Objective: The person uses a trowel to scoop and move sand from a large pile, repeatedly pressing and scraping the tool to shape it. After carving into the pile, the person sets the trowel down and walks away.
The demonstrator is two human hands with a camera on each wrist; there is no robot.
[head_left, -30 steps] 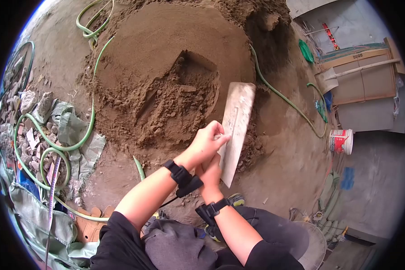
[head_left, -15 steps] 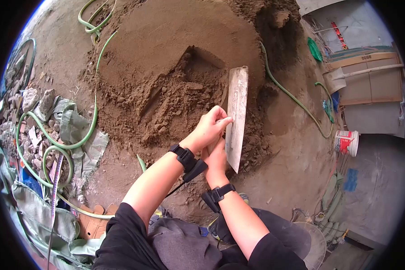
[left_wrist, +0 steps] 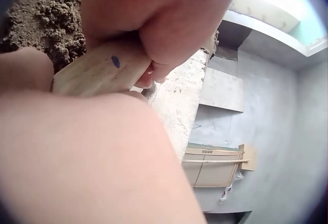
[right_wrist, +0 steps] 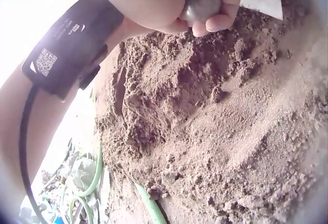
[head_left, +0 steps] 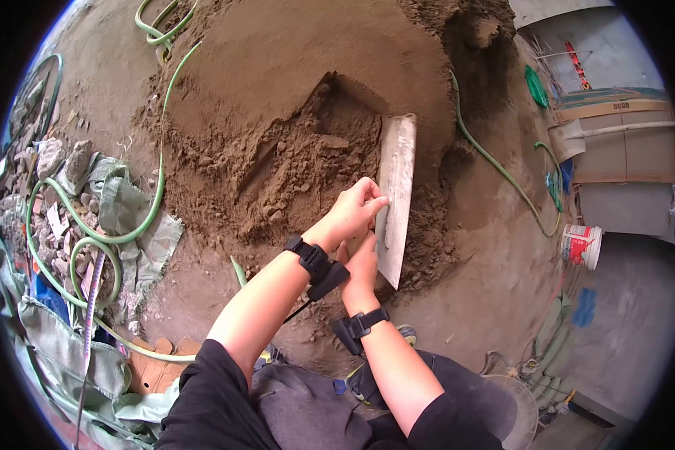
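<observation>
Head view: sand pile (head_left: 300,105), R edge skirted by green hose (head_left: 481,146), bare floor (head_left: 495,240) beyond. Trowel (head_left: 399,195), long metal blade, at pile's lower R edge, far end beside dug hollow (head_left: 345,105); L hand (head_left: 349,214) & R hand (head_left: 361,262) both clamped on it, close tog. L wrist view: wooden handle (left_wrist: 102,70), gripped, w/ blue mark. R wrist view: rounded handle end (right_wrist: 202,6) betw. curled fingers, loose sand below.
</observation>
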